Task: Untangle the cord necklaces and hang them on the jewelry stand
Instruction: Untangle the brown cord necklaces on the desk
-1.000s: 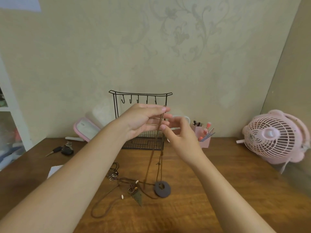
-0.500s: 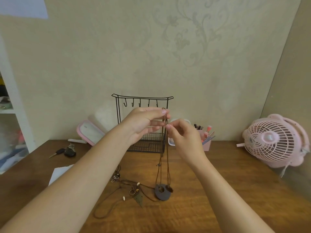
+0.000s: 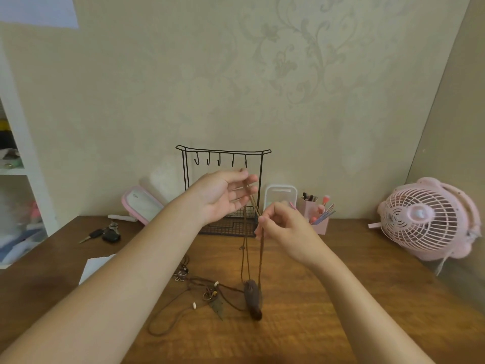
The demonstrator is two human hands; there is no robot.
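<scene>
A brown cord necklace (image 3: 246, 254) with a dark round pendant (image 3: 252, 299) hangs from both my hands above the wooden table. My left hand (image 3: 223, 195) holds the top of the cord at its fingertips, just below the hooks of the black wire jewelry stand (image 3: 223, 153). My right hand (image 3: 282, 227) pinches the cord lower down and to the right. The pendant is turned edge-on just above the table. A tangle of other cord necklaces (image 3: 202, 290) with beads and a leaf charm lies on the table left of the pendant.
A pink fan (image 3: 425, 219) stands at the right. A pink holder with brushes (image 3: 317, 214) and a white container (image 3: 279, 197) sit right of the stand. A pink-rimmed mirror (image 3: 143, 204), keys (image 3: 105, 233) and a white paper (image 3: 95, 265) lie at the left.
My right hand has moved down and to the right along the cord, away from my left hand. The pendant has turned edge-on and lifted slightly.
</scene>
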